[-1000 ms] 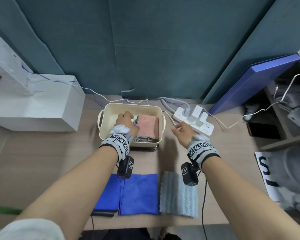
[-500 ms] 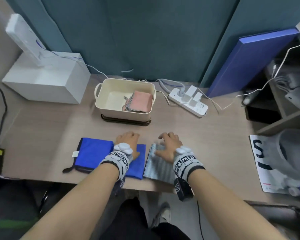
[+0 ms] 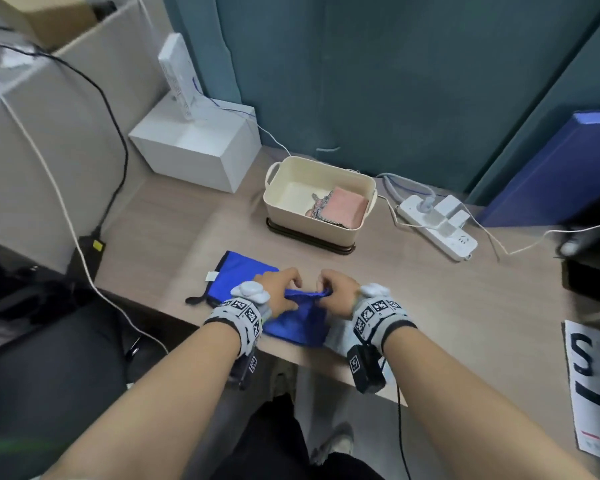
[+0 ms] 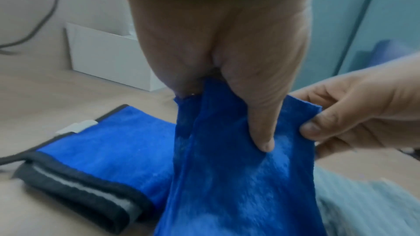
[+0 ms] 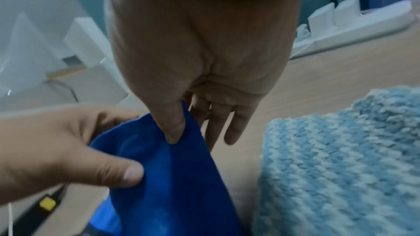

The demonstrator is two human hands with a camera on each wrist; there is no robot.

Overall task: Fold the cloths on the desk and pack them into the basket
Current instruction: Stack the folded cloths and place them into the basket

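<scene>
Both hands pinch the top edge of a thin blue cloth (image 3: 302, 318) and hold it raised at the desk's front edge. My left hand (image 3: 284, 289) grips its left part with thumb in front (image 4: 261, 137). My right hand (image 3: 333, 289) pinches the right corner (image 5: 175, 132). A folded blue cloth with dark trim (image 3: 243, 275) lies just left on the desk. A light blue knitted cloth (image 5: 341, 168) lies to the right, mostly hidden under my right wrist in the head view. The cream basket (image 3: 281, 199) stands farther back with a folded pink cloth (image 3: 347, 209) inside.
A white power strip (image 3: 437, 220) with plugs and cables lies right of the basket. A white box (image 3: 194, 147) stands at the back left, a blue board (image 3: 548, 168) leans at the right. A printed sheet (image 3: 589, 375) lies at the desk's right front. A black adapter (image 3: 87, 251) hangs left.
My hands drew back from the basket to the front edge, rested on the cloths, and now pinch the thin blue cloth and lift its edge.
</scene>
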